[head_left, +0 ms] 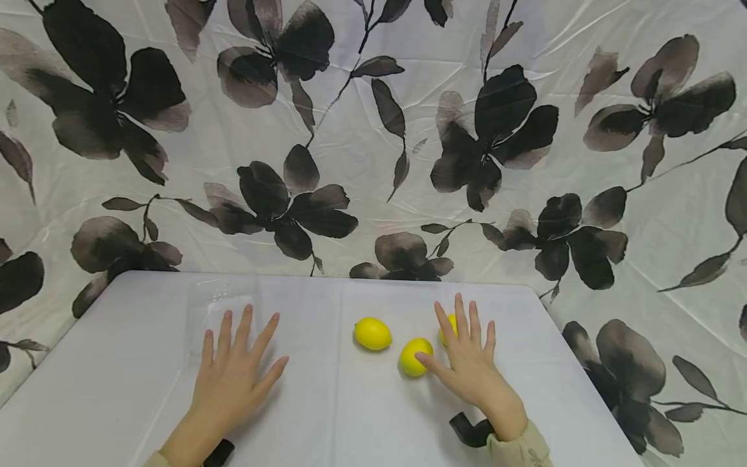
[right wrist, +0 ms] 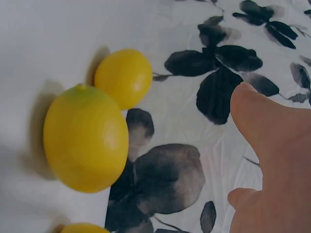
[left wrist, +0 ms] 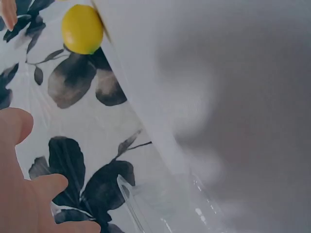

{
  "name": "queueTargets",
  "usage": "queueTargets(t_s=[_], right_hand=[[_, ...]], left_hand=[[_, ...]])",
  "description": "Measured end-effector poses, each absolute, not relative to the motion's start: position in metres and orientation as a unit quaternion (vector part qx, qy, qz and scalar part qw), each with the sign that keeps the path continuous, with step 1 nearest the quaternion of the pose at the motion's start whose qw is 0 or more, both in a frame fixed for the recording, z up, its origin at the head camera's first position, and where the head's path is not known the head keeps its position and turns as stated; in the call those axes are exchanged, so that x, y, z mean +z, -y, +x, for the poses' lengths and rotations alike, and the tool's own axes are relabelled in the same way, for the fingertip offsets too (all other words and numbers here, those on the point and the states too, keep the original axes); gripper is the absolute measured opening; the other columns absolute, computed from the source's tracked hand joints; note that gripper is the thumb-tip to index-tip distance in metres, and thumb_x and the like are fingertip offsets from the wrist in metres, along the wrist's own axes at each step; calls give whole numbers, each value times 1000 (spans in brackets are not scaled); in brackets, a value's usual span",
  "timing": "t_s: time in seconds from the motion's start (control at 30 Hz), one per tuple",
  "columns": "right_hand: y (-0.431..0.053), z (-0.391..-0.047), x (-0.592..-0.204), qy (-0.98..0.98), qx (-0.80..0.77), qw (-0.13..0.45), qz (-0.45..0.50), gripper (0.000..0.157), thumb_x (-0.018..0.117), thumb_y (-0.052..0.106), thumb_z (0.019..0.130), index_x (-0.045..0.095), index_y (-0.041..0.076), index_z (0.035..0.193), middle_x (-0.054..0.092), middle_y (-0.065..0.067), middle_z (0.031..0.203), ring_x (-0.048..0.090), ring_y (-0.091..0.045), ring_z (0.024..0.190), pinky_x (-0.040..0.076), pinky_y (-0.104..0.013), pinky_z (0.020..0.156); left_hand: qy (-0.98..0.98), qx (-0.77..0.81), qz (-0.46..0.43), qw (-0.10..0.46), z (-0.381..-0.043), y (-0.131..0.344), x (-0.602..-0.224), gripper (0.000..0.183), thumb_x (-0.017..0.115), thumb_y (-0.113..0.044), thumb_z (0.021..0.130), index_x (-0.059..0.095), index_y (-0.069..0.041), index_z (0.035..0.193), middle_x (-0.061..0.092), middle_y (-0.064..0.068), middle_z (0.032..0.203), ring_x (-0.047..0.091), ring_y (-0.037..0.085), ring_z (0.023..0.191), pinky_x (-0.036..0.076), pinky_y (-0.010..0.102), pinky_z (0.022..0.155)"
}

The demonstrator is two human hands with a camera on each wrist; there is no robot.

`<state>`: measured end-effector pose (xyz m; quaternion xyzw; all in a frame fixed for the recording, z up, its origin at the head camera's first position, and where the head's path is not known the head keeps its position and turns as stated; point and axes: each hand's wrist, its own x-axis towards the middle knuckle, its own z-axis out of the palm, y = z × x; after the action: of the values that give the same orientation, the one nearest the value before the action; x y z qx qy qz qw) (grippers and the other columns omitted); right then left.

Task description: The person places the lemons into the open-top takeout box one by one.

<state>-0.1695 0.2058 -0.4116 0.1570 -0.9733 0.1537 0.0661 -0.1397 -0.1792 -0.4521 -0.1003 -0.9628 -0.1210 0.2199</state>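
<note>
My left hand (head_left: 233, 376) is spread flat above the table's left side, fingers straight, holding nothing. Beneath and beyond its fingertips lies a clear plastic tray (head_left: 200, 314), partly covered by the hand in the head view; its edge (left wrist: 167, 221) shows low in the left wrist view. My right hand (head_left: 471, 371) is likewise spread, holding nothing. Close to its thumb is one lemon (head_left: 411, 363), partly overlapped by the thumb tip. Another lemon (head_left: 452, 321) is mostly hidden behind the fingers. A third lemon (head_left: 373, 334) lies further left. In the right wrist view a lemon (right wrist: 86, 141) appears large.
The white table (head_left: 303, 402) ends at a back edge just past the lemons and tray. Behind it hangs a white cloth (head_left: 397, 175) with dark floral print. Black mounts (head_left: 470, 432) sit at both wrists, below beige sleeves (head_left: 519, 449).
</note>
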Motion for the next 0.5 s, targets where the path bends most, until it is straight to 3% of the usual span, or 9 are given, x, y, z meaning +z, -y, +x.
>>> queueTargets(t_s=[0.23, 0.5], right_hand=[[-194, -171, -406, 970, 160, 64, 169, 90, 51, 63, 94, 9, 21, 161, -18, -12, 164, -19, -39, 148, -12, -71, 108], [-175, -175, -399, 966, 167, 66, 188, 91, 51, 63, 94, 5, 21, 161, -19, -13, 164, -18, -39, 148, -10, -72, 109]], left_hand=[[963, -140, -86, 213, -139, 190, -446, 69, 54, -51, 97, 32, -23, 155, 23, 27, 158, 6, 49, 147, 0, 69, 113], [963, -153, -72, 209, -137, 207, -442, 71, 53, -48, 99, 24, -22, 158, 18, 28, 159, -2, 49, 148, -4, 69, 113]])
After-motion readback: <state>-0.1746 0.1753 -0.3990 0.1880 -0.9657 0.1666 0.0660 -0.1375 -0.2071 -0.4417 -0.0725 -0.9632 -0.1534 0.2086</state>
